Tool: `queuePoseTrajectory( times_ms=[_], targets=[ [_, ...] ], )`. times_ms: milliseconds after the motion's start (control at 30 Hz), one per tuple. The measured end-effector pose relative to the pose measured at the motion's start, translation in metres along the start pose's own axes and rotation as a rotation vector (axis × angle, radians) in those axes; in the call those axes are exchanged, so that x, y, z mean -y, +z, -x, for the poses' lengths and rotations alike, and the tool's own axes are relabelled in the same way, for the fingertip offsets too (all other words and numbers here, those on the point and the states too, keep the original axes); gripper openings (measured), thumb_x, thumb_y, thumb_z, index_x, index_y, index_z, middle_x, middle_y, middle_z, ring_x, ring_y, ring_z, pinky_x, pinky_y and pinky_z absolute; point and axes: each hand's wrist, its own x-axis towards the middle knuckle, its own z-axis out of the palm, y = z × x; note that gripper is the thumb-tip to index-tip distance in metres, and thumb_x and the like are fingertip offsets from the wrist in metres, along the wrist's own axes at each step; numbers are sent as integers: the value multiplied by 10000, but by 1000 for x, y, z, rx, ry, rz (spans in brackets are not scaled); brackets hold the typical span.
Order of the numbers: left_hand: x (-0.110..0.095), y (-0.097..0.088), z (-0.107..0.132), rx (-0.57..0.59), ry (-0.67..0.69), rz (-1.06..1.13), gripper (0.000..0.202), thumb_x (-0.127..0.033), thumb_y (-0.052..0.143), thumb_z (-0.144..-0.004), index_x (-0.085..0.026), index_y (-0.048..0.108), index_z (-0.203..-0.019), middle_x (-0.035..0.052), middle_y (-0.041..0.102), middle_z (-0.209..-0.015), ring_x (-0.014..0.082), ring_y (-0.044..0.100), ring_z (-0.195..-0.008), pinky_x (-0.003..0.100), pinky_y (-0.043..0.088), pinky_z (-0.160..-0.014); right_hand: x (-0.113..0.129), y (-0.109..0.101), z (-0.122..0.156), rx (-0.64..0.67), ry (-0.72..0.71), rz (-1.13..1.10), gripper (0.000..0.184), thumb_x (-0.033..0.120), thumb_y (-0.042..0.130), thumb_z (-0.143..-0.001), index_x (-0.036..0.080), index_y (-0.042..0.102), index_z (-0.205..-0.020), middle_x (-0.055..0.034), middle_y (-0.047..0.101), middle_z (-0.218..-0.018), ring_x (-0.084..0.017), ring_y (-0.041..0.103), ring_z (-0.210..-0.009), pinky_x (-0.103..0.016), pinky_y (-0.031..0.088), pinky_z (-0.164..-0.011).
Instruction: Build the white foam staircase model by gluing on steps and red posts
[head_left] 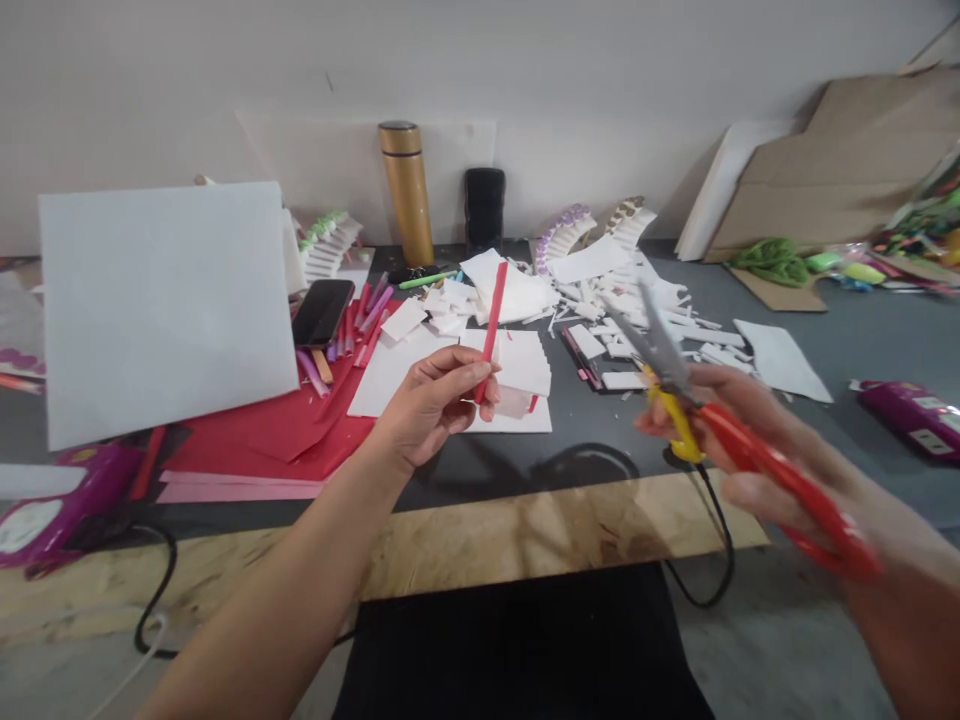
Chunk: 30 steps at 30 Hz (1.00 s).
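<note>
A narrow red strip [493, 325] stands nearly upright between the thumb and fingers of my left hand [442, 395], above the middle of the table. My right hand [742, 440] grips scissors [757, 465] with red handles, slightly blurred, their blades parted and pointing up and away. By the fingertips of that hand is a yellow piece [681, 425] with a black cord below it; whether the hand touches it I cannot tell. Behind and below the strip lie white sheets [517, 365] with small red bits on them.
Red sheets [262, 435], a phone [324, 312] and a large white board [169, 310] are at the left. White scraps [600, 300] lie behind my hands. A gold flask [407, 195] stands at the back. Purple packages [911, 415] sit at right and left.
</note>
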Motion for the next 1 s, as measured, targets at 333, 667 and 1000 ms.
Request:
queuePoseTrajectory(
  times_ms=[333, 667, 1000],
  targets=[
    [14, 5, -1, 109, 16, -27, 239, -305, 865, -717, -154, 715, -826, 37, 747, -668, 133, 683, -553, 161, 451, -413, 19, 32, -28, 265, -80, 393, 851, 617, 843, -649, 287, 513, -1361, -92, 595, -1300, -290, 631, -1054, -373, 558, -826],
    [18, 7, 1, 115, 31, -60, 205, -288, 879, -713, -156, 749, -802, 35, 751, -676, 138, 701, -598, 212, 553, -534, 15, 40, -37, 269, -156, 469, 858, 664, 828, -651, 282, 521, -1354, -105, 573, -1384, -308, 627, -1133, -351, 550, -838],
    [18, 7, 1, 132, 66, -170, 53, -208, 785, -811, -155, 781, -809, 40, 757, -728, 125, 692, -618, 212, 561, -555, 21, 39, -40, 278, -142, 451, 768, 662, 807, -683, 261, 570, -1294, -70, 653, -1167, -233, 633, -918, -317, 498, -767]
  ],
)
